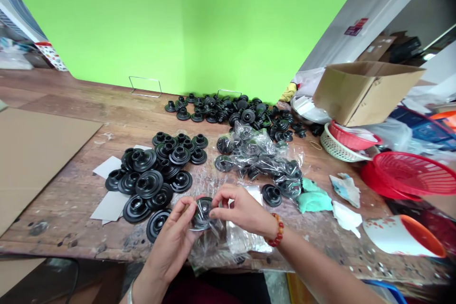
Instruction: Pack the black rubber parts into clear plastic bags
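Now, hands: your left hand (177, 235) and right hand (239, 210) both pinched one black round part (201, 212) in clear plastic wrap, held just above the table's (71, 199) near edge.
Left side: a heap of unwrapped black parts (156, 178) lay on grey card pieces (110, 205).
Ahead: bagged parts (260, 156) sat in crinkled plastic.
Far back: more loose parts (235, 111) lay by the green wall.
Right side: red baskets (409, 173) and a cardboard box (363, 90) stood well apart.

Two bare forearms, no sleeves in view. Right hand (240, 210) has a bracelet (278, 231) of round reddish-orange beads at the wrist. Left hand (173, 242) has a thin silver-coloured bangle (130, 293) on the wrist, partly cut off at the frame bottom. No gloves, no rings seen.
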The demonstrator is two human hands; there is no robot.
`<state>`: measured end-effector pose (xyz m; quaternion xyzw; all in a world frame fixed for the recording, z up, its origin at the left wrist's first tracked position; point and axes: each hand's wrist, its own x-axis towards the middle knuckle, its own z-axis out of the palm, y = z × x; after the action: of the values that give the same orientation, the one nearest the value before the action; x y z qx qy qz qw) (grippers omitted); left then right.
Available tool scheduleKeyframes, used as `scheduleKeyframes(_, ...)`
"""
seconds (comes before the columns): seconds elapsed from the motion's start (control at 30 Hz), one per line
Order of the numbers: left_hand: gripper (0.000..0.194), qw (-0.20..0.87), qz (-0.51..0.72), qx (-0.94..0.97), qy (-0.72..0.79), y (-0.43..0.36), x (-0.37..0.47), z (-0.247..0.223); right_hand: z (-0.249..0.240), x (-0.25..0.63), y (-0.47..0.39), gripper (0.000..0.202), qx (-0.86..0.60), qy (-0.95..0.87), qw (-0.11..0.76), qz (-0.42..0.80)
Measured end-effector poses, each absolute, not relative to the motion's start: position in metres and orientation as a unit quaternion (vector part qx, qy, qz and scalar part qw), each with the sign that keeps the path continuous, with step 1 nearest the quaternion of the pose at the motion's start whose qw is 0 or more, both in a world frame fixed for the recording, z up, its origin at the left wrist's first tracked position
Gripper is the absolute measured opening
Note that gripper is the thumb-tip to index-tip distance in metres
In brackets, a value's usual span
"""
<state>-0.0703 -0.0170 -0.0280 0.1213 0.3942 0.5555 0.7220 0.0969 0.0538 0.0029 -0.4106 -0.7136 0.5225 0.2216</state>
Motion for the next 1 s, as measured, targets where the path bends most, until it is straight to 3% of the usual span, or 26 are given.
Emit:
scheduleKeyframes(0.27, 0.019, 0.701, 0.578, 0.097, 0.406, -0.015, -0.067, -0.031, -0.005, 0.096, 0.049, 0.018, -0.405, -0.585, 0.221, 0.667)
scheduleKeyframes(0.57, 0.025, 0.652, 0.631, 0.022, 0.419, -0.015, -0.058, -0.032, -0.007, 0.082, 0.037, 0.008, -0.449, -0.592, 0.264, 0.615)
scheduleKeyframes(1.0, 0.017, 0.74, 0.529, -0.024, 0.415, -0.012, -0.062, -0.025, -0.005, 0.087, 0.03, 0.01, -0.403, -0.62, 0.345, 0.578)
